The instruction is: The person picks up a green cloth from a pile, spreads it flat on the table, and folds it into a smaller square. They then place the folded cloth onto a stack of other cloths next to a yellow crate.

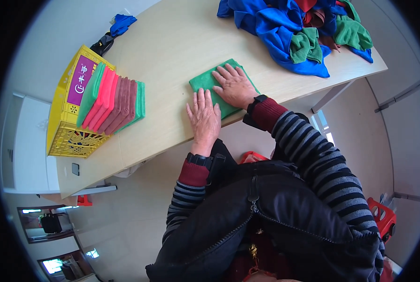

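Note:
A green towel point(205, 78), folded into a flat rectangle, lies near the front edge of the table. My left hand point(204, 117) rests flat on its near left part, fingers stretched out. Across its right side lies my right hand point(235, 88), palm down with the fingers spread. Neither hand grips anything; both press on the cloth from above. To the left, a row of folded towels point(118, 103) in green, pink and brown leans upright against a yellow plastic basket point(59, 136).
A loose heap of blue, green and red cloths point(285, 37) covers the table's far right. Behind the basket lie a blue cloth point(122, 24) and a black object point(102, 44). A small dark flat item point(75, 169) sits at the left end. A red stool point(383, 218) stands at lower right.

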Motion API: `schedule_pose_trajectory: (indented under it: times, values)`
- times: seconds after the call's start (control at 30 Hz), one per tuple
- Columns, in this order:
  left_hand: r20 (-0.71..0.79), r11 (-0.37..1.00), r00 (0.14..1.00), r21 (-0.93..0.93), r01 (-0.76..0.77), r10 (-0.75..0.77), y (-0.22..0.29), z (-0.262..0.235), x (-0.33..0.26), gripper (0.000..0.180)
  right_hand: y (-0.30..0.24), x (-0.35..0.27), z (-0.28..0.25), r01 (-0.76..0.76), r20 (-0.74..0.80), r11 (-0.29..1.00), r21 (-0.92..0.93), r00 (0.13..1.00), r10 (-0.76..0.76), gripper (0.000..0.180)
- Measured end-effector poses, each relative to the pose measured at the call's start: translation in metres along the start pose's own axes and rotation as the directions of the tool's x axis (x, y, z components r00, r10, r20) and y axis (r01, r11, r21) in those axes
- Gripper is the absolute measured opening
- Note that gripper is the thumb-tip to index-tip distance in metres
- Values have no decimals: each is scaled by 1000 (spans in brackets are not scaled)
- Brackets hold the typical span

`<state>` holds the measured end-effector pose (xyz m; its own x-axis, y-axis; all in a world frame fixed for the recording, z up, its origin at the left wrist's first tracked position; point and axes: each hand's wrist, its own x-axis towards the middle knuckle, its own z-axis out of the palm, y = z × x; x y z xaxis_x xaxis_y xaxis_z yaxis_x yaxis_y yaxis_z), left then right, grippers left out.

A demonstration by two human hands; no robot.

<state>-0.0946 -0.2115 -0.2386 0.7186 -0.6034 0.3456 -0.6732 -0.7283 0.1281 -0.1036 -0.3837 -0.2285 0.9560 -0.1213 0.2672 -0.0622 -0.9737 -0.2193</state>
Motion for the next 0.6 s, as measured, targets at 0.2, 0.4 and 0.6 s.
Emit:
schedule_pose_trajectory:
  times: [0.2,0.4,0.6]
  values:
    - [18,1000,1000,18,-8,8,2,-10,7,51,16,-16,-15,-69,-57,997,-31,996,67,58]
    - [-56,995,993,-1,-103,103,-36,-17,57,44,-10,-69,-57,94,-195,994,57,977,-81,52]
    - [53,980,992,-167,-107,117,-57,-8,85,41,-11,-72,-68,9,12,997,82,1000,-10,52]
